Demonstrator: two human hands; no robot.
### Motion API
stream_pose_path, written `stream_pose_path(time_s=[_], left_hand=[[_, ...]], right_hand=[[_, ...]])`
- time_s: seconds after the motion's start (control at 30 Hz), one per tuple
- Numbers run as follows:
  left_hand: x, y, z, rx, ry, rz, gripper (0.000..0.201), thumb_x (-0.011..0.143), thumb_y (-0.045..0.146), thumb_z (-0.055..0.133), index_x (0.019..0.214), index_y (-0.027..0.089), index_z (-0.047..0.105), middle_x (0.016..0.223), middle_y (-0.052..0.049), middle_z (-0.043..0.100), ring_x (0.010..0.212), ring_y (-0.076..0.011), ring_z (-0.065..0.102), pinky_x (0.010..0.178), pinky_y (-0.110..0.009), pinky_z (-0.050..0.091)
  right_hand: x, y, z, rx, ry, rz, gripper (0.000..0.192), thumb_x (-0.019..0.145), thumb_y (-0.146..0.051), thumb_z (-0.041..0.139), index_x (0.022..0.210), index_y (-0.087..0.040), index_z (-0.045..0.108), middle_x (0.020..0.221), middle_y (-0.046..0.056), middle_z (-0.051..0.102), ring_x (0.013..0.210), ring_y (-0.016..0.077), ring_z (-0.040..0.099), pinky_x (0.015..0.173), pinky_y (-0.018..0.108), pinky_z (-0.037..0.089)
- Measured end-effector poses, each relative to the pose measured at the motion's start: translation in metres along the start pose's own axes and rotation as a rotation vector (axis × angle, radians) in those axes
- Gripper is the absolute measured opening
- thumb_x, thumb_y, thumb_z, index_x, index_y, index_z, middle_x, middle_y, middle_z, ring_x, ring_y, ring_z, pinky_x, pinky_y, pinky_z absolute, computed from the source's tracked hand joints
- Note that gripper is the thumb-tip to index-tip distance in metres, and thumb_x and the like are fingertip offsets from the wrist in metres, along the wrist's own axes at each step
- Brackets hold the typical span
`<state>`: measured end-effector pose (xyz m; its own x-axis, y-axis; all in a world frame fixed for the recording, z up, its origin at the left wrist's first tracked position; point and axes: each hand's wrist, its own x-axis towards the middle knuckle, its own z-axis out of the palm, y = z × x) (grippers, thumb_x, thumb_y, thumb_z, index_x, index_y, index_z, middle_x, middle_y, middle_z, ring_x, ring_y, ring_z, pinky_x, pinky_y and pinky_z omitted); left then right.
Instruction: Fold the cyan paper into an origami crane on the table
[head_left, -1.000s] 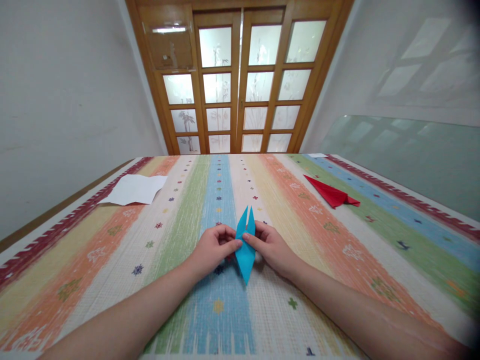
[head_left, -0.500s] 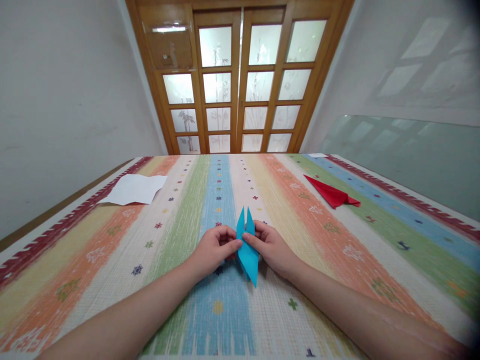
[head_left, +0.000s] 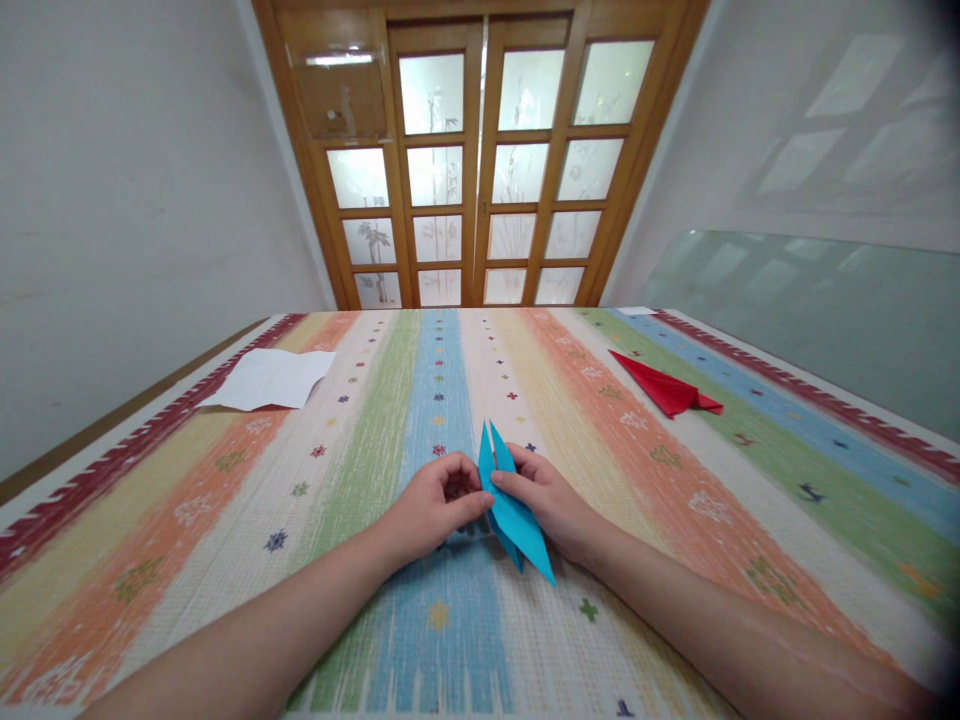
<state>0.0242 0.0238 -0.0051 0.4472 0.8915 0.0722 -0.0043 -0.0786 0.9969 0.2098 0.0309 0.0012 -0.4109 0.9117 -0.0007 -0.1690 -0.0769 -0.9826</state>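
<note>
A blue folded paper (head_left: 517,515) is held up just above the striped cloth, with two narrow points at its far end and wider pointed flaps toward me. My right hand (head_left: 546,500) grips its right side, thumb on the near face and fingers behind. On the left edge, my left hand (head_left: 448,500) pinches the paper with thumb and curled fingers. The fingertips behind the paper are hidden.
A white sheet (head_left: 270,378) lies at the far left of the striped tablecloth (head_left: 375,440). Right of centre rests a red folded paper (head_left: 670,387). Wooden glazed doors (head_left: 480,160) stand beyond the table.
The near end of the blue folded paper has swung to the right, and its lower flaps have spread apart. Both hands still hold it, the left slightly farther right.
</note>
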Motion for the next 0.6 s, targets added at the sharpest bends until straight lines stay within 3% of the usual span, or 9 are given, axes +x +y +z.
stream_pose_path(time_s=[0.2, 0.3, 0.43, 0.6], left_hand=[[0.0017, -0.0008, 0.0034, -0.035, 0.067, 0.021, 0.036, 0.076, 0.034, 0.079, 0.094, 0.018, 0.052, 0.078, 0.003, 0.056, 0.064, -0.0088, 0.052, 0.06, -0.021, 0.041], [0.0042, -0.0035, 0.0023, -0.093, 0.082, -0.003, 0.039, 0.076, 0.035, 0.079, 0.097, 0.019, 0.05, 0.075, 0.003, 0.058, 0.062, -0.0094, 0.054, 0.058, -0.021, 0.041], [0.0062, -0.0032, -0.0002, -0.186, 0.12, -0.02, 0.041, 0.075, 0.041, 0.079, 0.088, 0.02, 0.046, 0.069, 0.005, 0.056, 0.056, -0.0094, 0.053, 0.054, -0.022, 0.041], [0.0034, 0.0017, -0.0001, -0.058, 0.188, 0.041, 0.029, 0.079, 0.036, 0.075, 0.08, 0.018, 0.052, 0.069, 0.004, 0.053, 0.06, -0.0091, 0.051, 0.057, -0.022, 0.041]], right_hand=[[-0.0002, 0.001, 0.0013, -0.053, -0.022, -0.087, 0.028, 0.083, -0.043, 0.074, 0.094, -0.019, 0.065, 0.089, 0.003, 0.067, 0.083, 0.0176, 0.061, 0.076, 0.03, 0.047], [-0.0002, 0.0026, 0.0001, -0.022, -0.015, -0.056, 0.033, 0.084, -0.05, 0.072, 0.094, -0.019, 0.065, 0.086, 0.003, 0.068, 0.075, 0.0166, 0.061, 0.067, 0.028, 0.047], [0.0019, 0.0049, -0.0043, 0.226, -0.039, 0.082, 0.046, 0.092, -0.062, 0.052, 0.094, -0.019, 0.067, 0.079, 0.004, 0.068, 0.062, 0.0164, 0.061, 0.058, 0.029, 0.047], [0.0011, 0.0028, -0.0042, 0.282, -0.015, 0.103, 0.025, 0.081, -0.039, 0.076, 0.092, -0.019, 0.067, 0.075, 0.001, 0.067, 0.062, 0.0118, 0.06, 0.059, 0.023, 0.046]])
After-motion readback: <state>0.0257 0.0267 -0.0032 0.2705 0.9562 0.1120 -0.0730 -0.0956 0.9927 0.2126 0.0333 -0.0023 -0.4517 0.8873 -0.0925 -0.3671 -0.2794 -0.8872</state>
